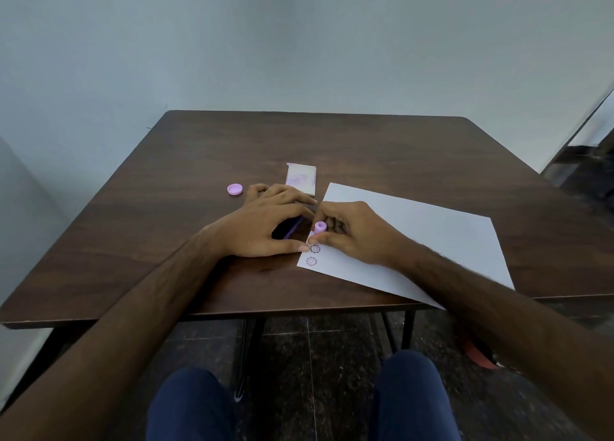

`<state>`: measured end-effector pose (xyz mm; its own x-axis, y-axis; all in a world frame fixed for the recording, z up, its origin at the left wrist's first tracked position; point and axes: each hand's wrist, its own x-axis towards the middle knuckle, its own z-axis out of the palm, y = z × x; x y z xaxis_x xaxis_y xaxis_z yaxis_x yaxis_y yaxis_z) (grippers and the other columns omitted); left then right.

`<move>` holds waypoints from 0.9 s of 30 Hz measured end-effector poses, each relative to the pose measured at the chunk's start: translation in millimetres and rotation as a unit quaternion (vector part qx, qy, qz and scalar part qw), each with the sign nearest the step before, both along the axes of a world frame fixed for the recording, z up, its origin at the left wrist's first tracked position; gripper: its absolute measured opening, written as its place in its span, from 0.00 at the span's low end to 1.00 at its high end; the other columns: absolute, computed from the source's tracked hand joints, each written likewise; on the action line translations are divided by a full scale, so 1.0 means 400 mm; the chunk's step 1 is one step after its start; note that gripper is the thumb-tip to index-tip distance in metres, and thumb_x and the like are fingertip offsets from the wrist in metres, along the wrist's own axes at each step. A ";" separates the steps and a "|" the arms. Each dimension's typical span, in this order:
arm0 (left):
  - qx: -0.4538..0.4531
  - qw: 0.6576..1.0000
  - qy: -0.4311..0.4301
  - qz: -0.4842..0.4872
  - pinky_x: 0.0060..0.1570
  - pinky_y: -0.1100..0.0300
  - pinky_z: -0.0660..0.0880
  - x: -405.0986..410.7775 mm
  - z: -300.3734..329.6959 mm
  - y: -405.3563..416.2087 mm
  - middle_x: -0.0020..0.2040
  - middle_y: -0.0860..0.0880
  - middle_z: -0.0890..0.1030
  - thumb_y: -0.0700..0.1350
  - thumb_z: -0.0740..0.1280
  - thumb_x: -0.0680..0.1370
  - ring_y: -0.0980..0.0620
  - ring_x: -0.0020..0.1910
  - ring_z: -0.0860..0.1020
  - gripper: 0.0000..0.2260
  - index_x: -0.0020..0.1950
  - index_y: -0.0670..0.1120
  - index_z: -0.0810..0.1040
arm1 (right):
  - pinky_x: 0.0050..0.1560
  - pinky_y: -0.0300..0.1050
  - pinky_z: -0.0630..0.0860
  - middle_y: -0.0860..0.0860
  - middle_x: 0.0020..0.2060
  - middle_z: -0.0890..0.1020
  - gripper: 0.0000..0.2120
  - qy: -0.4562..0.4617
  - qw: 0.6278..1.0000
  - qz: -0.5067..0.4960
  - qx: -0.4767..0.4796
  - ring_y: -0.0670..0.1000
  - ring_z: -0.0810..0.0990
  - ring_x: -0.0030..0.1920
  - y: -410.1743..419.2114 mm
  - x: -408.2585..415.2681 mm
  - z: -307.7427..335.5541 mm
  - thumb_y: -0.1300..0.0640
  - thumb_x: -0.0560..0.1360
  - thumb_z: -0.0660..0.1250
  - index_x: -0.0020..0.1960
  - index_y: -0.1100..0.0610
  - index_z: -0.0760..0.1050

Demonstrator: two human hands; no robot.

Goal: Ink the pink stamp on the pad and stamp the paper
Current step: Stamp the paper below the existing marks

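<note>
- The stamping step is in hand: the right hand (349, 232) grips the pink stamp (320, 226) between thumb and fingers and holds it upright on the near-left corner of the paper (432, 241).
- Two purple flower-shaped prints (313, 254) already lie on the paper just at 6 o'clock from the stamp, one below the other.
- The left hand (265, 224) lies curved over a dark flat thing with a purple edge, probably the ink pad (292, 229); the view is poor here, so I cannot tell if the hand grips it or only rests on it.
- In my judgement the next move calls for a straight lift of the stamp, without sliding, so the fresh print does not smear.
- The stamp is a small plastic cylinder with a smooth top; its round pink cap (235, 189) lies at 10 o'clock from the hands, well apart.
- A small stained folded sheet (300, 178) lies at 12 o'clock on the table (166, 208), which has dark wood grain and a matte surface.
</note>
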<state>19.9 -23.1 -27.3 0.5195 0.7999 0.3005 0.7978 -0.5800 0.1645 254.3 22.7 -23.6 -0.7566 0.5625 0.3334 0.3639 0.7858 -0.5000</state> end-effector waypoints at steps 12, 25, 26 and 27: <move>0.003 1.000 -0.003 0.000 0.69 0.44 0.58 0.002 0.002 -0.004 0.70 0.60 0.71 0.69 0.62 0.75 0.56 0.72 0.65 0.23 0.64 0.58 0.75 | 0.39 0.43 0.72 0.51 0.39 0.83 0.09 -0.059 0.998 0.001 -0.038 0.49 0.78 0.38 0.006 0.000 0.041 0.51 0.77 0.71 0.48 0.57 0.78; 0.011 0.988 -0.129 0.083 0.67 0.48 0.58 -0.046 0.027 -0.003 0.67 0.60 0.73 0.53 0.55 0.83 0.58 0.70 0.66 0.14 0.67 0.59 0.74 | 0.34 0.38 0.72 0.50 0.32 0.77 0.08 0.291 0.829 0.001 -0.478 0.46 0.71 0.31 0.097 0.033 0.096 0.56 0.79 0.66 0.47 0.59 0.80; 0.028 0.983 -0.146 0.106 0.64 0.49 0.58 -0.056 0.028 0.000 0.65 0.60 0.73 0.51 0.55 0.83 0.57 0.69 0.67 0.13 0.65 0.59 0.75 | 0.34 0.39 0.72 0.51 0.32 0.77 0.07 0.298 0.816 0.002 -0.495 0.46 0.71 0.32 0.103 0.028 0.092 0.56 0.79 0.66 0.47 0.58 0.80; 0.045 0.978 -0.153 0.132 0.60 0.50 0.59 -0.066 0.028 0.003 0.63 0.59 0.73 0.49 0.56 0.82 0.56 0.67 0.68 0.13 0.63 0.60 0.75 | 0.34 0.39 0.72 0.51 0.32 0.77 0.07 0.302 0.806 0.001 -0.510 0.46 0.71 0.32 0.109 0.021 0.087 0.56 0.79 0.66 0.47 0.58 0.80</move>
<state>-6.4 -22.0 -16.1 0.1735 0.8573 0.4847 0.8424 -0.3842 0.3779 262.9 66.2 11.1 -0.6311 0.7756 0.0071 -0.1890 -0.1449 -0.9712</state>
